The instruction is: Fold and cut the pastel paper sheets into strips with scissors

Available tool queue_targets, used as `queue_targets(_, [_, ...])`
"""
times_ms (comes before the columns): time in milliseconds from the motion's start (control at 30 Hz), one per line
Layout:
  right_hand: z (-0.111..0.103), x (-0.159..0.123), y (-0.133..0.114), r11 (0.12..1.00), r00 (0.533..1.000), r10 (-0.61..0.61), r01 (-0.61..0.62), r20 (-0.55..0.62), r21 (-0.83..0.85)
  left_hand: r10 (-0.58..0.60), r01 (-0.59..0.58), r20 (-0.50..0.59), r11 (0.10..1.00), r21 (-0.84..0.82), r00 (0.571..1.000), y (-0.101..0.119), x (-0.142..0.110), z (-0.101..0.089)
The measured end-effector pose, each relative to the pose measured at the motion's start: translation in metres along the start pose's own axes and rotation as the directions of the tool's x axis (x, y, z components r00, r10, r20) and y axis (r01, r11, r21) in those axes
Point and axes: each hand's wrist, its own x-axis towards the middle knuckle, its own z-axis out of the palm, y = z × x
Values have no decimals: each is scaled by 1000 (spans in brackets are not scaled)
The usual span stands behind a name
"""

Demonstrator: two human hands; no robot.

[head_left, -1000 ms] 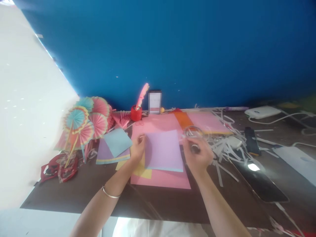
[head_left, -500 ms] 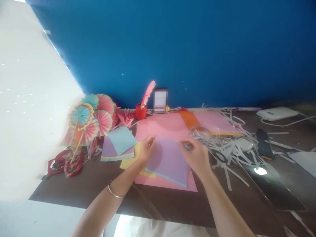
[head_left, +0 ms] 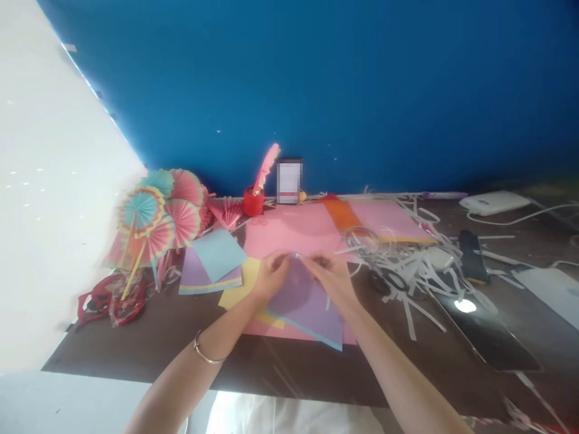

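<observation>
A sheet of purple paper (head_left: 303,301) with a light blue border lies slanted in front of me, over yellow paper (head_left: 235,292) and a pink sheet (head_left: 271,235). At its far edge my left hand (head_left: 272,274) is closed, fingertips pinching the paper. My right hand (head_left: 332,277) is closed too, its fingertips close to the left ones. A thin pale strip (head_left: 328,301) hangs below the right fingers and seems held in them, though the grip itself is blurred. A small whitish bit shows between the two hands.
Left of the hands lie a light blue square (head_left: 219,254) and pleated paper fans (head_left: 142,211). A red pot (head_left: 253,201) stands behind. To the right are a tangle of white strips (head_left: 407,271), a tape roll (head_left: 362,238), a phone (head_left: 493,337) and a white device (head_left: 493,203).
My right hand has moved left towards my left hand, and their fingertips now nearly meet. A pale strip has come into view under the right hand. The view has shifted slightly.
</observation>
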Motion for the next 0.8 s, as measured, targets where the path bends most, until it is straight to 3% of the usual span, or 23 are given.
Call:
queue_targets(333, [7, -4, 2, 989, 988, -113, 101, -108, -106, 41, -40, 59, 999, -25, 997, -2, -1, 0])
queue_targets(800, [10, -4, 3, 974, 977, -165, 139, -138, -180, 38, -39, 68, 999, 11, 997, -2, -2, 0])
